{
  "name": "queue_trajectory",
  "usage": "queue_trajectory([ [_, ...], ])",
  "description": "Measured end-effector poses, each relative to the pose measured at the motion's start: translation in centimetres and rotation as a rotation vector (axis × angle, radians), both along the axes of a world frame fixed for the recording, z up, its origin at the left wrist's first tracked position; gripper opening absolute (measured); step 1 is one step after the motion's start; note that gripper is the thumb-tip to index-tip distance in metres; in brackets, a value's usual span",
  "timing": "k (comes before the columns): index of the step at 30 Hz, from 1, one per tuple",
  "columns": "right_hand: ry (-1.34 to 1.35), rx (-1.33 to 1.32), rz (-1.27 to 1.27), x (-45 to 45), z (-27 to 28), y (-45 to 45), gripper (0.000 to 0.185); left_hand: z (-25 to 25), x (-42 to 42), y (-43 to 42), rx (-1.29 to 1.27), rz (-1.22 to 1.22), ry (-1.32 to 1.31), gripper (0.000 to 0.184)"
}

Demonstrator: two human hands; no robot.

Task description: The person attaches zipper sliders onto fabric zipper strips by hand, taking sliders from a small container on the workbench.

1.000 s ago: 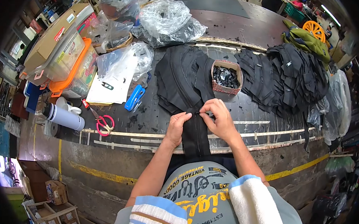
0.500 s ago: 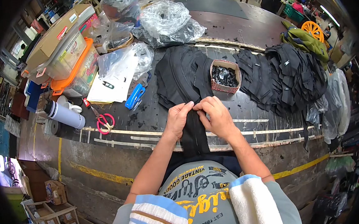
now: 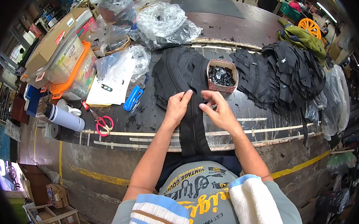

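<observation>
A black fabric strip with a zipper (image 3: 193, 129) running along its middle lies lengthwise in front of me, its near end hanging at the table edge. My left hand (image 3: 178, 108) pinches the strip's upper part between thumb and fingers. To the right of it, my right hand (image 3: 219, 110) is off the strip, thumb and forefinger apart, with nothing visible between them. Just beyond the hands lies a pile of black zippered pieces (image 3: 170, 69). A patterned box (image 3: 223, 87) of small black parts stands beside that pile, above my right hand.
More black zippered pieces (image 3: 284, 70) are heaped at the right. Pink-handled scissors (image 3: 104, 125), a blue stapler (image 3: 134, 98), paper sheets (image 3: 114, 93) and a bottle (image 3: 67, 117) lie at the left, near stacked plastic bins (image 3: 67, 57). Plastic bags (image 3: 161, 20) sit at the back.
My right hand has come away from the strip and moved slightly right, its fingers parting. The left hand keeps its pinch. The view has shifted a little.
</observation>
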State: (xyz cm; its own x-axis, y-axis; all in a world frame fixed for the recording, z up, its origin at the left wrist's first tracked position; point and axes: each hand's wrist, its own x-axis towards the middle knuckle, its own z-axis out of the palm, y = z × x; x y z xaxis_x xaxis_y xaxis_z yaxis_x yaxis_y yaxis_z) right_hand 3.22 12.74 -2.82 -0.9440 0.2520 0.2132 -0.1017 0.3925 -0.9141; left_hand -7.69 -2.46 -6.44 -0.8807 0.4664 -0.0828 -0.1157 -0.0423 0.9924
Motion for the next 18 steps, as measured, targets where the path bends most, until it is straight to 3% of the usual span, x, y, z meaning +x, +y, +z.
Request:
queue_trajectory([
  [2,0.010,-0.089,-0.135,-0.3,0.3,0.5,0.007,1.2,0.5,0.5,-0.011,-0.032,0.103,0.035],
  [4,-0.085,-0.227,-0.006,-0.7,0.2,1.3,0.009,1.8,1.3,0.9,0.019,-0.072,0.179,0.033],
  [6,-0.175,-0.356,0.119,-0.8,0.6,3.0,0.011,1.7,1.5,0.5,0.210,-0.122,0.050,0.032],
  [8,-0.032,-0.355,-0.001,-1.3,1.4,4.8,0.014,2.5,2.7,-0.7,0.290,-0.148,-0.223,0.035],
  [9,-0.088,-0.235,-0.084,-0.7,4.3,6.3,0.016,2.6,3.3,-1.3,0.294,-0.160,-0.214,0.035],
  [13,0.325,-0.399,-0.592,-0.9,7.2,15.6,0.034,1.9,4.2,-3.8,0.276,-0.031,-0.099,0.035],
  [14,0.461,-0.509,-0.610,-1.1,6.7,18.8,0.038,1.5,4.1,-4.5,0.246,-0.012,-0.058,0.035],
  [16,0.457,-0.497,-0.838,-0.2,5.4,23.3,0.035,1.0,3.7,-5.3,0.188,0.034,0.025,0.034],
  [18,0.409,-0.420,-0.902,0.7,0.4,28.6,0.041,1.1,3.0,-5.2,0.168,0.054,0.074,0.033],
])
